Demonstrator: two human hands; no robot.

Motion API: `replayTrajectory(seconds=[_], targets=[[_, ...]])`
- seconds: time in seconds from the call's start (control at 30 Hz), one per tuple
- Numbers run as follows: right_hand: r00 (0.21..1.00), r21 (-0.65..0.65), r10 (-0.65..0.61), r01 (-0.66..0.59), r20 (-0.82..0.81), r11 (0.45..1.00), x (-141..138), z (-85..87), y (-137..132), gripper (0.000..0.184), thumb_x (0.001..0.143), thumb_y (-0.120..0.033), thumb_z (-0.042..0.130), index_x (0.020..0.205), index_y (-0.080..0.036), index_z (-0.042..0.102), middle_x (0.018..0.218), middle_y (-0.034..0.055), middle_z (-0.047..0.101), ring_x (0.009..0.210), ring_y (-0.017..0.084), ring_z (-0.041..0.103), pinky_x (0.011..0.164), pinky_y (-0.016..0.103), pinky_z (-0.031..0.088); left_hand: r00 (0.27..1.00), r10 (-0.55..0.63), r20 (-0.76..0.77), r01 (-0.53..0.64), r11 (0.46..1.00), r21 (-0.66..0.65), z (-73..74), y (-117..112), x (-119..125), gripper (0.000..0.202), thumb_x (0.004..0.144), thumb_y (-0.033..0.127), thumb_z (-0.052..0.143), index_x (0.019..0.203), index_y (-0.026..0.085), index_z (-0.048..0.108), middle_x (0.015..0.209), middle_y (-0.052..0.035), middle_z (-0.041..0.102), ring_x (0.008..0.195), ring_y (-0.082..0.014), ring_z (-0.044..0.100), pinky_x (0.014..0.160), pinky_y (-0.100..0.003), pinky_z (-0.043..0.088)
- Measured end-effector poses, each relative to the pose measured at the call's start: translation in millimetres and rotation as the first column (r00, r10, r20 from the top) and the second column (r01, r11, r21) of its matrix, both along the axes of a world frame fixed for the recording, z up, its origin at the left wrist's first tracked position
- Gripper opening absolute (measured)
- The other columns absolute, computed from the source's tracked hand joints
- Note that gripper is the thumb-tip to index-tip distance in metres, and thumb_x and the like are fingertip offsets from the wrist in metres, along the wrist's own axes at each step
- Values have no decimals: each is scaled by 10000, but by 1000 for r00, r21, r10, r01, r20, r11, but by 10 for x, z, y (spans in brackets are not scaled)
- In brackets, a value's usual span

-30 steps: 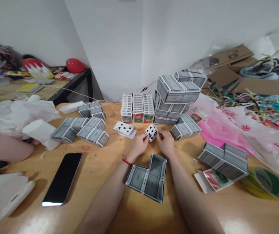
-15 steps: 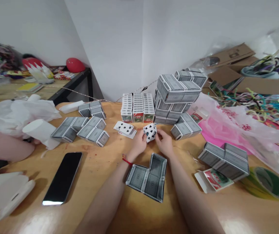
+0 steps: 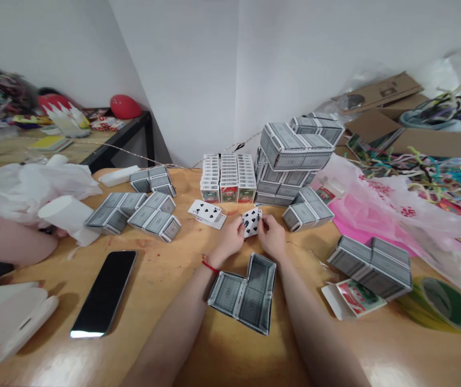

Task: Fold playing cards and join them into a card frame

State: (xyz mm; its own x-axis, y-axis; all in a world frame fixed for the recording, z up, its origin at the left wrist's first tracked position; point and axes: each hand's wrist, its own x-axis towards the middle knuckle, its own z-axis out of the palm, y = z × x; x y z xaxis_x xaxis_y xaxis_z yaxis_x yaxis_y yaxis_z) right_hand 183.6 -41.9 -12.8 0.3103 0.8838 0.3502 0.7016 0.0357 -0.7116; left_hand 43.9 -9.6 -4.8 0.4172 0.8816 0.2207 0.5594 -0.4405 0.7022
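Note:
Both my hands hold one small deck of playing cards (image 3: 251,221), face up with black spades showing, just above the wooden table (image 3: 166,269). My left hand (image 3: 230,240) pinches the deck's left side; a red string circles that wrist. My right hand (image 3: 273,236) grips the deck's right side with curled fingers. Two loose face-up cards (image 3: 206,212) lie just left of the hands. An L-shaped bundle of grey-backed card packs (image 3: 246,293) lies between my forearms.
Stacked grey packs (image 3: 290,161) and rows of small boxes (image 3: 227,177) stand behind the hands. More bundles (image 3: 142,215) lie left, another bundle (image 3: 373,266) right with an open red box (image 3: 353,298). A black phone (image 3: 103,293) lies front left. A tape roll (image 3: 450,309) sits far right.
The deck has been turned between my hands from a tilted, spread face to a more upright, squared position and shifted slightly right. Nothing else has moved.

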Motion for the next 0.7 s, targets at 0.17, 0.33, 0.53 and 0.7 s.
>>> replayTrajectory(seconds=[0.17, 0.33, 0.53, 0.7], targets=[[1000, 2, -14, 14, -27, 1000, -1, -6, 5, 241, 805, -312, 386, 917, -179, 552, 750, 48, 634, 641, 156, 577, 588, 252, 421, 998, -22, -58, 23, 1000, 16, 4, -9, -7, 149, 826, 202, 347, 767, 175, 481, 708, -27, 557, 628, -138, 487, 554, -246, 312], [988, 14, 81, -80, -132, 997, 1, -3, 27, 264, 776, -250, 386, 966, -169, 551, 791, 54, 639, 679, 159, 574, 607, 263, 445, 1000, 26, 5, -26, 1000, 2, -4, 11, -8, 129, 814, 185, 362, 753, 171, 475, 730, -29, 561, 656, -138, 500, 571, -243, 336], [969, 20, 155, -154, -193, 988, 3, -25, 50, 324, 726, -204, 412, 1000, -151, 576, 865, 65, 653, 717, 168, 585, 649, 290, 467, 994, 85, 71, -84, 996, -19, -11, 23, -17, 79, 793, 169, 392, 737, 173, 447, 704, -18, 535, 653, -133, 492, 569, -236, 336], [944, 31, 187, -186, -270, 982, 12, -58, 63, 316, 739, -225, 426, 1006, -165, 584, 941, 71, 655, 802, 181, 609, 728, 322, 479, 993, 102, 62, -102, 995, -16, 32, 5, -13, 47, 794, 157, 392, 791, 179, 434, 723, -26, 534, 667, -144, 500, 571, -244, 337]])
